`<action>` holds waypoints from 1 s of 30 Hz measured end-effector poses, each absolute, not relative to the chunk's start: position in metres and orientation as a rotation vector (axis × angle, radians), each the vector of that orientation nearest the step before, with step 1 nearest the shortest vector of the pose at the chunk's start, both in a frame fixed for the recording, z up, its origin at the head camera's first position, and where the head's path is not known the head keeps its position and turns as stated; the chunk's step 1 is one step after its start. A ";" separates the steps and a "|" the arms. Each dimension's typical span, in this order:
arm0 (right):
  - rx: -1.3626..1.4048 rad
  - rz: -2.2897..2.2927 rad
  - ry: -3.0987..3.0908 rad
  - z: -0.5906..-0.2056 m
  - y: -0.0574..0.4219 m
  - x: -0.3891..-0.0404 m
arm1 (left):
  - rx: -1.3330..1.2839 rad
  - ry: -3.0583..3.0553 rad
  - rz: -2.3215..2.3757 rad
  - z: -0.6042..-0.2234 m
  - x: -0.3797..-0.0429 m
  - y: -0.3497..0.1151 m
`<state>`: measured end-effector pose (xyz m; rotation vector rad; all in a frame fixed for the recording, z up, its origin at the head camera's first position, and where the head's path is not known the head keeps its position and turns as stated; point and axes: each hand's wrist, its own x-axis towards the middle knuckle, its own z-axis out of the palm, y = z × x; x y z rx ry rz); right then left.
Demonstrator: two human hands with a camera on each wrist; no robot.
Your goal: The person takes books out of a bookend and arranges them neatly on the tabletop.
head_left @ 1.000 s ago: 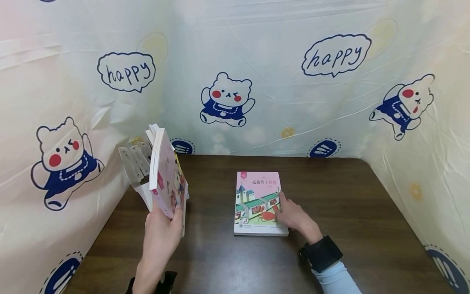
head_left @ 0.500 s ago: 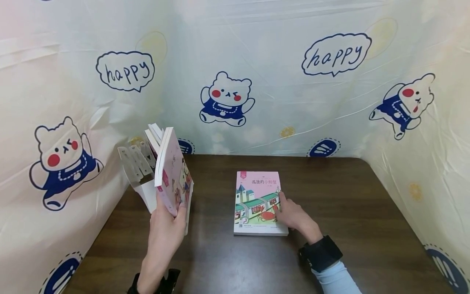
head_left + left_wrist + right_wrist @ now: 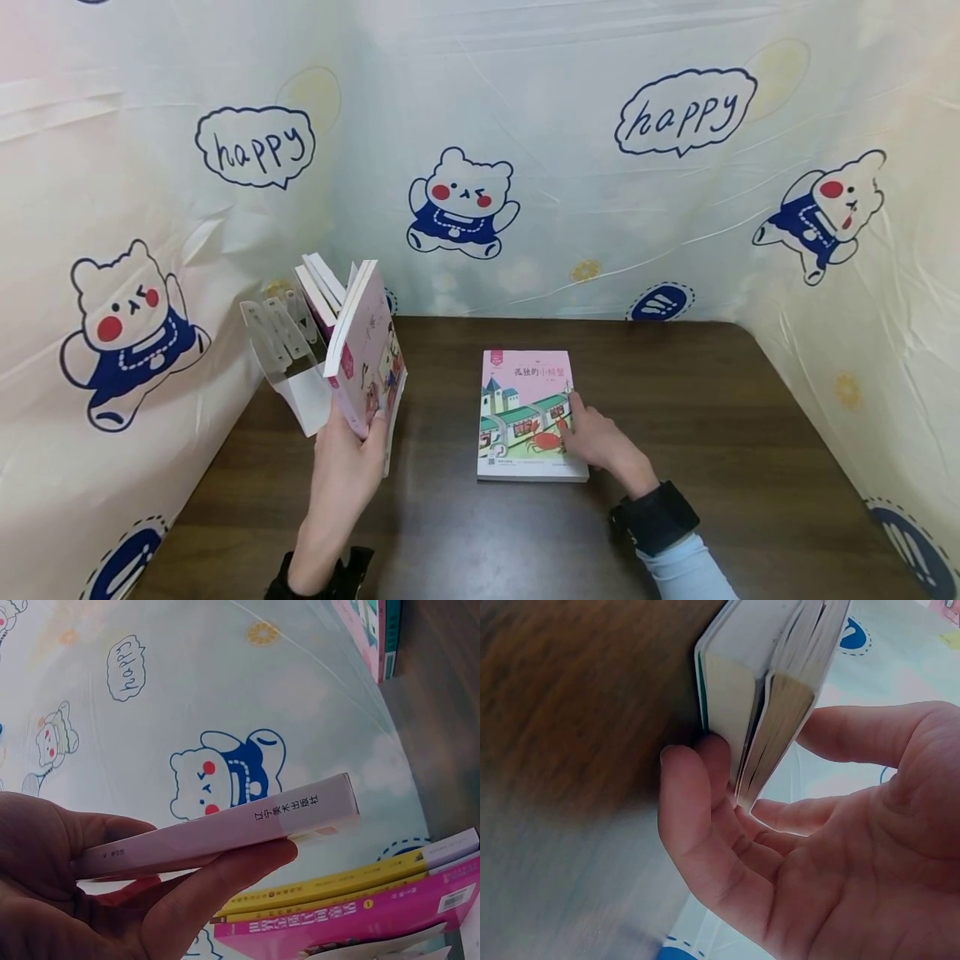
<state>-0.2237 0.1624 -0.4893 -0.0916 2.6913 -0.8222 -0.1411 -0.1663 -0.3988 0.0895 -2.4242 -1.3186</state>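
In the head view, my left hand [image 3: 348, 467] holds a pink paperback book [image 3: 367, 358] upright by its lower end. The pale spine of that book [image 3: 225, 829] crosses the left wrist view between thumb and fingers. Right beside it, a yellow book [image 3: 330, 885] and a magenta book [image 3: 352, 919] stand on edge. My right hand [image 3: 600, 442] grips the right side of two stacked books, the upper one a pink book with a crab on its cover [image 3: 525, 412]. In the right wrist view, fingers curl at the page edges [image 3: 780, 727] and the thumb lies over the cover.
A white book holder [image 3: 288, 358] with slotted uprights stands at the table's left edge, next to the upright books. Brown wooden table [image 3: 712, 400] extends around the stack. A printed curtain [image 3: 570, 217] with bears encloses the back and sides.
My left hand has shifted slightly right with the pink book, showing more of the standing books behind it. The right hand and the stack have stayed put.
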 end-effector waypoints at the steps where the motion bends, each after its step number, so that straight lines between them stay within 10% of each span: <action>1: -0.090 -0.820 2.690 -0.489 0.162 -0.224 | 0.085 -2.425 -1.318 -0.400 -0.142 -0.166; 30: -0.092 -0.820 2.693 -0.488 0.163 -0.223 | 0.029 -2.463 -1.404 -0.402 -0.153 -0.156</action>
